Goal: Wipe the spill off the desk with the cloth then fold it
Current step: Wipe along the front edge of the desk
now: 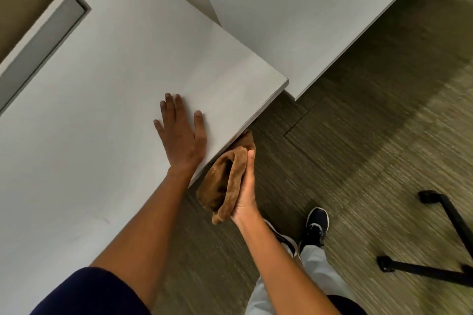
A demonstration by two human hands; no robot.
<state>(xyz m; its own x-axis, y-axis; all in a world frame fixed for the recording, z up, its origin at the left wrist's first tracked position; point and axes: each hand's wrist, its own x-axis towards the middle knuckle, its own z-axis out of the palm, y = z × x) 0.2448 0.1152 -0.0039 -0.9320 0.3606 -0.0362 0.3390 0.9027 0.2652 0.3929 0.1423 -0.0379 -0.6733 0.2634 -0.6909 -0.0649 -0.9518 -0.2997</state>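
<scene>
The grey desk (115, 89) fills the left and middle of the head view. My left hand (183, 133) lies flat on it near the front edge, fingers spread, holding nothing. My right hand (247, 186) is just off that edge, over the floor, closed on a bunched brown cloth (225, 181). The cloth's upper end touches the underside of the desk's edge. No spill shows on the desk top from here.
A long recessed cable slot (43, 48) runs along the desk's far left. A second grey desk (294, 13) adjoins at the right. Black chair-base legs (440, 245) stand on the wood-look floor at lower right. My shoes (316, 222) are below the cloth.
</scene>
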